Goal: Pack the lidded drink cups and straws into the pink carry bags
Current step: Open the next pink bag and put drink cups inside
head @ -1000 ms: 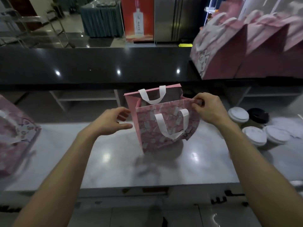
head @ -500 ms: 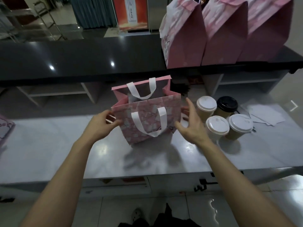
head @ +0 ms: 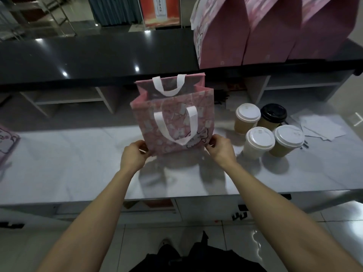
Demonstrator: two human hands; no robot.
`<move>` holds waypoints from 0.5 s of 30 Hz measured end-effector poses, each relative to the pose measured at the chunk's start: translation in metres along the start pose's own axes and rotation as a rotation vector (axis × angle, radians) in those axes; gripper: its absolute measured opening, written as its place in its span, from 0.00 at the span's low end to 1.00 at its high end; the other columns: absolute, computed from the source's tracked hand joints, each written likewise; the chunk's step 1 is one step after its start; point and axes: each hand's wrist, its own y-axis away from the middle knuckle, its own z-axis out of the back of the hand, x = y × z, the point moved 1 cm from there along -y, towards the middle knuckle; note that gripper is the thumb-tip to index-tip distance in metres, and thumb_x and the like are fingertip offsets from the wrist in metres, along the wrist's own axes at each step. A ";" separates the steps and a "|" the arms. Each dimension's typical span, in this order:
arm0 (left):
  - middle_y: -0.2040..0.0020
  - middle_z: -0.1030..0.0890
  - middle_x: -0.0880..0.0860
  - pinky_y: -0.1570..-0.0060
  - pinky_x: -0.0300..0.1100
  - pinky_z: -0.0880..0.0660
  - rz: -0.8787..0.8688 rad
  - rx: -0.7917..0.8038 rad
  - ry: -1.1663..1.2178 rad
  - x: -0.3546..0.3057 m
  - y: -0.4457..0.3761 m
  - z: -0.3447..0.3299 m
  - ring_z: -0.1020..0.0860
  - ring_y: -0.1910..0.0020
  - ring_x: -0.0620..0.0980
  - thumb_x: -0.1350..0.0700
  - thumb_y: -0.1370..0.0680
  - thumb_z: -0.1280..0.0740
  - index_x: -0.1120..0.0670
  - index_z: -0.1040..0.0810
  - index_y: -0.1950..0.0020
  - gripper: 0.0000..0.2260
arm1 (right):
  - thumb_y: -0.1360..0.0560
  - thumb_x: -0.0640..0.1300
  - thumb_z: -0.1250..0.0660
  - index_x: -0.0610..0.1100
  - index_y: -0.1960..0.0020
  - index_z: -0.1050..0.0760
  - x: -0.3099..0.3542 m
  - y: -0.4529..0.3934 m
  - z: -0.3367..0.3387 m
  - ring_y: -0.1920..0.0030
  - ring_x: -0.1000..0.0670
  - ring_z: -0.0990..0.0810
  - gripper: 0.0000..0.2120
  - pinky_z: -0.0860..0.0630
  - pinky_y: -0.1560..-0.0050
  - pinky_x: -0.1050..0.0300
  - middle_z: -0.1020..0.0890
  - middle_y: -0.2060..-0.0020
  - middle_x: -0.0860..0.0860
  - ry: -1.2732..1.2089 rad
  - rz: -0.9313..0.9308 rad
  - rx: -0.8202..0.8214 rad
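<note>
At my 9 o'clock a pink bag [head: 6, 143] is cut by the frame edge. At 1 o'clock, three tall pink bags [head: 275, 30] lose their tops. I cannot see inside the open carry bag [head: 172, 124].

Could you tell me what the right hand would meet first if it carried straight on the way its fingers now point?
The right hand points left and slightly away, already pinching the pink bag's lower right corner, so it would press straight into that bag; depth is hard to judge.

Dim indoor light; glare spots on black counter [head: 98, 55]; soft shadows below bag [head: 172, 122]; wide-angle edge bending.
</note>
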 end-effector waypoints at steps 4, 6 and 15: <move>0.50 0.12 0.51 0.56 0.55 0.13 0.041 -0.122 0.269 0.000 0.001 0.002 0.12 0.57 0.51 0.54 0.17 0.24 0.51 0.15 0.34 0.12 | 0.21 0.43 0.26 0.43 0.43 0.15 -0.002 0.003 -0.002 0.54 0.47 0.13 0.08 0.20 0.54 0.57 0.11 0.55 0.48 -0.084 0.029 -0.011; 0.47 0.13 0.54 0.56 0.55 0.12 0.053 -0.113 0.352 0.000 0.001 0.000 0.11 0.58 0.52 0.58 0.18 0.24 0.53 0.16 0.31 0.15 | 0.21 0.46 0.23 0.45 0.42 0.16 -0.001 0.003 -0.001 0.53 0.52 0.12 0.10 0.20 0.53 0.62 0.10 0.53 0.51 -0.144 0.011 0.016; 0.57 0.12 0.56 0.49 0.54 0.12 0.080 -0.153 0.450 0.005 -0.002 0.003 0.11 0.62 0.55 0.65 0.25 0.19 0.56 0.11 0.49 0.08 | 0.21 0.37 0.24 0.43 0.43 0.13 -0.009 0.010 0.012 0.53 0.58 0.12 0.08 0.16 0.40 0.52 0.10 0.53 0.53 -0.184 0.058 0.111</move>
